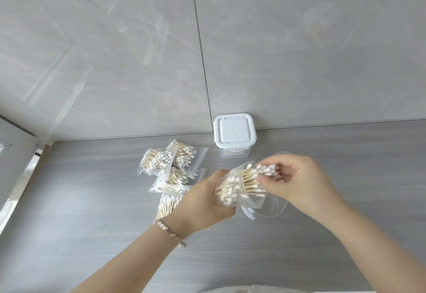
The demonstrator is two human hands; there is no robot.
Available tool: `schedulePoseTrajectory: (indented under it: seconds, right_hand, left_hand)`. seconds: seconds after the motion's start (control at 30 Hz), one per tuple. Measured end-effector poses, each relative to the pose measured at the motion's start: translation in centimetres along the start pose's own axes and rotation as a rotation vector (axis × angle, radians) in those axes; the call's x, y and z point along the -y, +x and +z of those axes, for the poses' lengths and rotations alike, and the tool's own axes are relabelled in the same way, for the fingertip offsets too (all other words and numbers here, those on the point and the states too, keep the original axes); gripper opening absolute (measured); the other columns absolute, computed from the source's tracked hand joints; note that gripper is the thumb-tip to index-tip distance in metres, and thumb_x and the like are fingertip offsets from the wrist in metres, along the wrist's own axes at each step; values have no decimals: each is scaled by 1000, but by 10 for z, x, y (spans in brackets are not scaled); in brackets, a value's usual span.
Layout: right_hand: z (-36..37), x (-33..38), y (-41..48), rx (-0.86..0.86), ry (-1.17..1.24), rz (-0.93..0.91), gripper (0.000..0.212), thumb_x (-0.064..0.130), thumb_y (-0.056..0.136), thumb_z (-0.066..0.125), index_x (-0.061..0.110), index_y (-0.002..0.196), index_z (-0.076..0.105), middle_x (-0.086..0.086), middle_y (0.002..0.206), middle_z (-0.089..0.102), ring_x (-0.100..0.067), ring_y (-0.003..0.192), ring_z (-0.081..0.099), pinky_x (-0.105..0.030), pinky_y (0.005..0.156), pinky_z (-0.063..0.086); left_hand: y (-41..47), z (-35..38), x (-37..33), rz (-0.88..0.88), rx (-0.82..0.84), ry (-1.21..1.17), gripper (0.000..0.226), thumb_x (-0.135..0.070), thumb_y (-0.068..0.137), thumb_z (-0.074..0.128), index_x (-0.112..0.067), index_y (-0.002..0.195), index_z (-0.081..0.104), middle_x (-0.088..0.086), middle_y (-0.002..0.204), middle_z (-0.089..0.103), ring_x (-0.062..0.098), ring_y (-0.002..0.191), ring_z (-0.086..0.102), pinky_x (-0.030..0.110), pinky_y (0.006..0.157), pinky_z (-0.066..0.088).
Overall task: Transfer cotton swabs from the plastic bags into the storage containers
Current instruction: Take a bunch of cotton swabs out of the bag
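- Running up the far left edge is a pale frame (13, 154) with a shiny strip. It meets the wall at a corner.
- Surface: a grey wood-grain countertop (92, 200), matte. It butts against a wall (115, 62) of large grey marbled tiles, which are glossy with thin dark grout lines.
- Left of centre, a loose pile of zip bags (170, 168) lies flat on the countertop, overlapping. Each is packed with wooden-stick swabs.
- Left hand (202, 198), bracelet (170, 232) at the wrist. Its fingers curl round the lower end of one plastic bag (227, 191), held tilted above the counter.
- At the back, touching the wall, sits a square clear container (234, 135) with its white clip lid on.
- Cotton swabs (267, 170) stick out of the held bag's mouth. They are somewhat blurred.
- Under both hands, a clear round container (276, 209) stands on the countertop. What is in it cannot be told.
- Right hand (299, 182): thumb and fingertips pinch the bundle of swab tips at the bag's mouth.
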State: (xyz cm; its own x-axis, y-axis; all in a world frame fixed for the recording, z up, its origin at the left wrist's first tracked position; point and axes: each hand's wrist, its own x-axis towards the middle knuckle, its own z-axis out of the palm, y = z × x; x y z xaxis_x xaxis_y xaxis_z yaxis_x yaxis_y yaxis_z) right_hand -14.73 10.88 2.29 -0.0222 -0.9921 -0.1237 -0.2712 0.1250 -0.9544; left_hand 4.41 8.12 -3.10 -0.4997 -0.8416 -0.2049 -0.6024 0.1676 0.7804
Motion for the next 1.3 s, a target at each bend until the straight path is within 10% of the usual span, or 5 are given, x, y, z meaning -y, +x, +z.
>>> schedulePoseTrajectory:
  seconds: [0.13,0.37,0.57,0.97,1.3]
  right_hand:
    - [6,-5,-1,-49,306,31,18,26,65,78,23,80,68,14,68,69,3,64,62,-9,62,48]
    - [28,-22,-5,58,725,21,87,51,28,90,23,105,60,4,97,72,-10,92,66,-25,75,55]
    - [34,-11,-3,-65,433,92,2,22,59,69,25,60,69,9,61,68,-1,60,63,-14,56,49]
    - [35,-11,24,-346,1263,499,24,22,90,53,13,67,49,-1,53,64,-10,46,62,-31,69,50]
    - [36,-16,20,-203,1048,331,7,17,66,66,17,61,62,3,58,63,-15,56,68,-28,64,56]
  left_hand:
    - [0,7,-14,-29,-2,-242,33,-19,70,69,-30,97,53,-7,83,66,8,76,64,27,68,53]
    - [-1,8,-30,23,108,-447,34,-5,76,65,-18,106,57,5,96,69,10,89,62,30,81,52]
    - [-3,5,-25,-17,193,-253,17,-9,77,63,-20,88,56,-10,74,60,5,70,59,26,72,52]
    - [-10,5,-14,-6,251,-156,25,-2,80,58,-25,82,48,-2,75,54,10,68,51,26,67,46]
    - [-7,4,-13,-34,338,-165,27,-12,78,60,-4,102,50,16,88,61,11,72,54,37,73,50]
